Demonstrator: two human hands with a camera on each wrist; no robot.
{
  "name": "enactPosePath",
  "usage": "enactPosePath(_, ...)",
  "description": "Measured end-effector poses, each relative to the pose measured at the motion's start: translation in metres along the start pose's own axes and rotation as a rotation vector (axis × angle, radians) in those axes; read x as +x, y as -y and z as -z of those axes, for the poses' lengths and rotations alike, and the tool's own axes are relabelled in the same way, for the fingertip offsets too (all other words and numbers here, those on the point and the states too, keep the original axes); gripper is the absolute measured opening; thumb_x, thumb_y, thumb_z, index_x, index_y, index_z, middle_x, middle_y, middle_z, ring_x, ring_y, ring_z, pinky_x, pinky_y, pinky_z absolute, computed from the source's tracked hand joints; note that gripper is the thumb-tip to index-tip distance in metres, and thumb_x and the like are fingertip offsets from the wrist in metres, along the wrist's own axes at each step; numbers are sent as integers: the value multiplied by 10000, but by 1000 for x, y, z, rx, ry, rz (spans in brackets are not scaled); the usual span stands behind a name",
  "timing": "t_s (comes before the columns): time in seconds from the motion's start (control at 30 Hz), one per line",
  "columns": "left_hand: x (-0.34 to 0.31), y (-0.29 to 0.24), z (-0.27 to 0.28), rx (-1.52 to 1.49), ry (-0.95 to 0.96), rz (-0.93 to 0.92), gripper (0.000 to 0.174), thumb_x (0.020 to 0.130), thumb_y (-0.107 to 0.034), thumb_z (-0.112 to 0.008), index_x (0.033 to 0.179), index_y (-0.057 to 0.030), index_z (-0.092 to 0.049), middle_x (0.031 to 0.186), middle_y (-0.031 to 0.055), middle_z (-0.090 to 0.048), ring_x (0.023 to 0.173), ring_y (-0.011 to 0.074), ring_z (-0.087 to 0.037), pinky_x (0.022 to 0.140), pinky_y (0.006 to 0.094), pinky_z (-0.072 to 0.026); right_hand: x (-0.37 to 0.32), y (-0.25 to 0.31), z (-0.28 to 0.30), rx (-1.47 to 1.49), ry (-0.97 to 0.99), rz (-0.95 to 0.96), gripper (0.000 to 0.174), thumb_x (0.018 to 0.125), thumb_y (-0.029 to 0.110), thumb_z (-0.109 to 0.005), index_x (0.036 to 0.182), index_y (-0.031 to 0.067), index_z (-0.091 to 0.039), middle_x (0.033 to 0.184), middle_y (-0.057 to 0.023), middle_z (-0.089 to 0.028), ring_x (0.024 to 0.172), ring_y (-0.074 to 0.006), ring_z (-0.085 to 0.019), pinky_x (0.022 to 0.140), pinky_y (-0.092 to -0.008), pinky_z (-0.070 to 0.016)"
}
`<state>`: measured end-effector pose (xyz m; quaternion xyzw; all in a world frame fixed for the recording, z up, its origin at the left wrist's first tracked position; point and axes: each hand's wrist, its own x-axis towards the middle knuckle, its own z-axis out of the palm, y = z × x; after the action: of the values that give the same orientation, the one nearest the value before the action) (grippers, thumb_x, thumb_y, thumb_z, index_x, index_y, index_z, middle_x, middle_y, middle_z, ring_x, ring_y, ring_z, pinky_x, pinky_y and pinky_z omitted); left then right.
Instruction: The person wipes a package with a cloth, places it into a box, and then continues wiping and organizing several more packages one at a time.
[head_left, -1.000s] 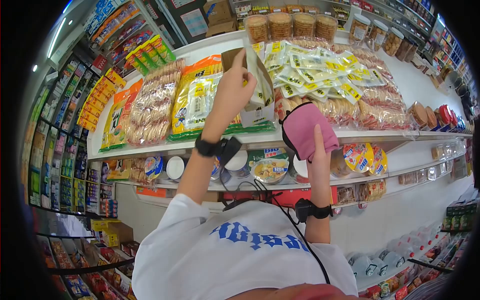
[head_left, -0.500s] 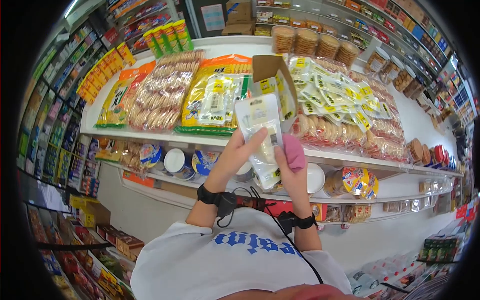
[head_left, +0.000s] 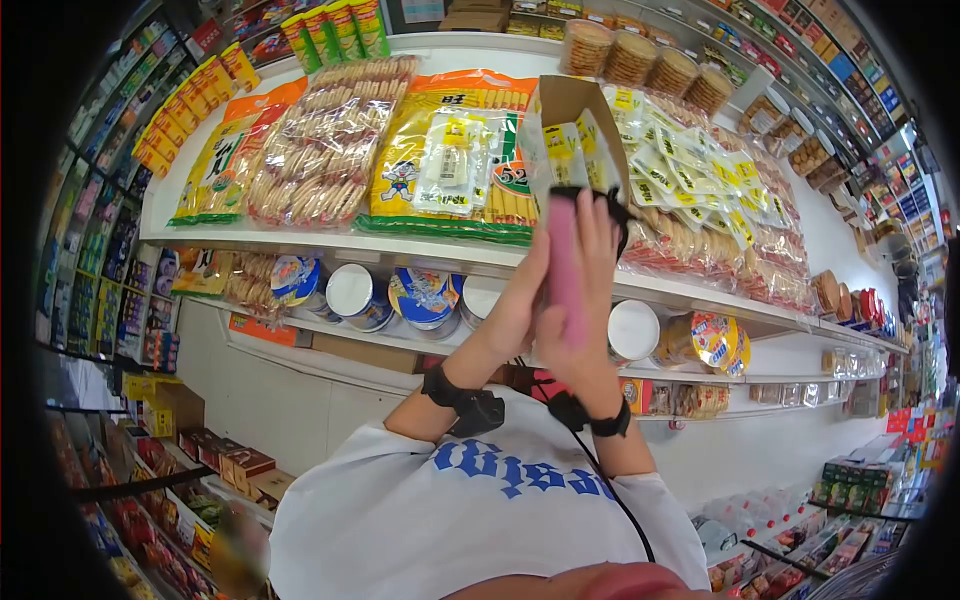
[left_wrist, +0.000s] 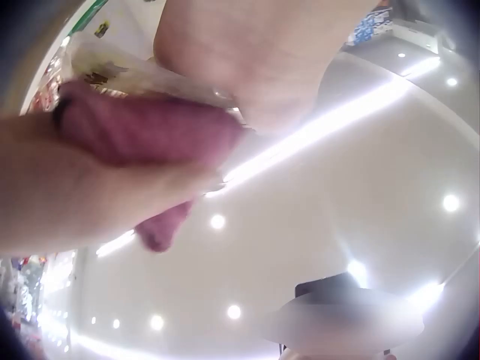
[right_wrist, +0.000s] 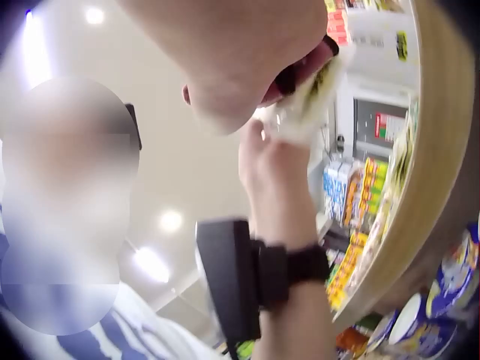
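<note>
In the head view both hands meet around a pink cloth pouch (head_left: 565,265) with a black edge. My right hand (head_left: 590,300) grips it, fingers extended along it. My left hand (head_left: 515,310) lies against its other side. A clear packet (right_wrist: 304,112) shows in the right wrist view between the pouch and my left hand (right_wrist: 277,169), which holds it; in the head view it is hidden. Just beyond the hands stands an open cardboard box (head_left: 585,98) with packets inside. Single packets (head_left: 452,165) lie on a yellow snack bag (head_left: 395,185) to the left.
A pile of similar packets (head_left: 685,170) covers biscuit bags right of the box. Round biscuit tubs (head_left: 632,58) line the back. The shelf edge (head_left: 350,245) runs below the hands, with instant noodle tubs (head_left: 427,297) underneath.
My left hand has moved from the box to the pouch, bringing a packet out. The packet was in plain sight half a second ago; now the pouch and hands cover it.
</note>
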<state>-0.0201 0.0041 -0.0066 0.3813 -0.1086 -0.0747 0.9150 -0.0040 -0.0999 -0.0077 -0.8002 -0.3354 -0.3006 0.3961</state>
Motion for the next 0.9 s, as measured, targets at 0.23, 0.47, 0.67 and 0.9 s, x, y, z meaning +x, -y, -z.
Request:
enactPosePath(0.23, -3, -7, 15, -201, -117, -40, 681, 1088, -555, -312, 1551, -55, -315, 1541, 122, -432, 1405, 214, -452, 1174, 378, -359, 10, 1, -6, -52, 162, 58, 520, 976, 286, -515, 1437, 48, -548, 1573, -179, -423, 1478, -425, -331, 1209, -590, -190)
enactPosePath(0.47, -8, -53, 32, -44, -177, -392, 572, 1072, -193, -523, 1568, -26, -294, 1463, 168, -535, 1314, 221, -552, 1093, 369, -452, -15, 1, -26, 639, 17, -666, 531, 1040, 293, -498, 1487, 8, -458, 1446, -197, -524, 1339, -268, -481, 1131, -403, -357)
enactPosePath(0.67, -3, -59, 68, 534, -373, -749, 890, 916, -37, -718, 1616, -28, -168, 1606, 204, -352, 1455, 265, -387, 1165, 391, -352, -2, 22, -38, 482, 156, -596, 578, 1005, 64, -595, 1520, -47, -358, 1506, -120, -479, 1311, -187, -512, 1135, -347, -374)
enactPosePath(0.9, -23, -63, 94, 290, -54, -460, 821, 1060, -536, -362, 1628, -36, -44, 1685, 127, -168, 1516, 262, -268, 1230, 391, -240, 10, 51, -92, 263, 275, -112, 602, 1036, 318, -467, 1544, 5, -387, 1634, -318, -206, 1536, -476, -161, 1228, -530, -149)
